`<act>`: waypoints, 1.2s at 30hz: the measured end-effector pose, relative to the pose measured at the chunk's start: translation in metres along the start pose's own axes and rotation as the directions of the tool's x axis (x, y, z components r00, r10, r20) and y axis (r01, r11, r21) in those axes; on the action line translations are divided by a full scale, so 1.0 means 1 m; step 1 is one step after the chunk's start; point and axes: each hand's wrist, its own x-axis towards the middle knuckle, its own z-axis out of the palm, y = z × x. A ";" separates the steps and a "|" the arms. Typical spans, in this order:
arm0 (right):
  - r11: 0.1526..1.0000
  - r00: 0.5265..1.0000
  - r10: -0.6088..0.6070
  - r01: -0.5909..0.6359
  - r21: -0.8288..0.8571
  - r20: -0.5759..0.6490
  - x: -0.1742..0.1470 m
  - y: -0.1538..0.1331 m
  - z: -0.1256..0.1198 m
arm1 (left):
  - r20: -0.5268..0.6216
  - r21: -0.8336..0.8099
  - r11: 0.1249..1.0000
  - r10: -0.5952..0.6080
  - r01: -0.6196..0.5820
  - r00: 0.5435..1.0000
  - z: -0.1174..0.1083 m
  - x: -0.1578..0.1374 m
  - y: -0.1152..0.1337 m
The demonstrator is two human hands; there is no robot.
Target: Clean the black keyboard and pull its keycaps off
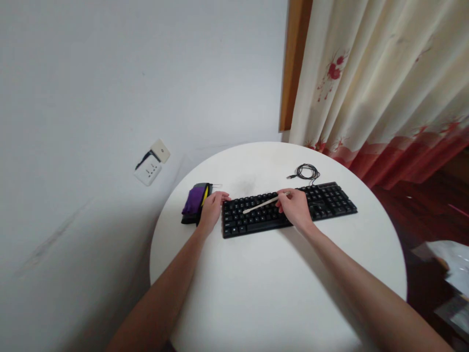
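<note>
A black keyboard (252, 215) lies on the round white table (256, 283). My right hand (295, 208) is over its middle, fingers closed around a thin white stick with a thicker tip (262, 204). That stick slants down to the left, its tip over the left-hand keys; whether it touches them I cannot tell. At the keyboard's upper left corner is my left hand (212, 208), fingers stretched out towards the edge. Just left of this hand sits a bundle of purple cloth (193, 199) on a dark item, with a yellow piece beside it, partly hidden by the hand.
The keyboard's coiled black cable (308, 172) with its USB plug lies behind the keyboard. A white wall with a socket (148, 169) stands close on the left. Curtains (366, 98) hang at the back right. Plastic bags (452, 259) are on the right, beyond the table.
</note>
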 end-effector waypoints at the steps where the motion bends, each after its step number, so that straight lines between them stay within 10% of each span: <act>1: 1.000 1.000 -0.003 0.003 -0.010 -0.014 0.002 0.002 -0.004 | 0.000 -0.005 1.000 0.000 0.000 1.000 0.000 0.000 0.000; 25: 0.967 0.997 0.013 -0.031 0.253 0.073 0.007 0.013 -0.011 | 0.001 0.026 1.000 0.006 -0.006 1.000 -0.001 0.001 -0.001; 36: 0.996 0.998 0.045 -0.048 0.073 0.044 0.022 0.018 -0.032 | -0.004 0.019 1.000 -0.006 0.006 1.000 0.000 0.000 0.001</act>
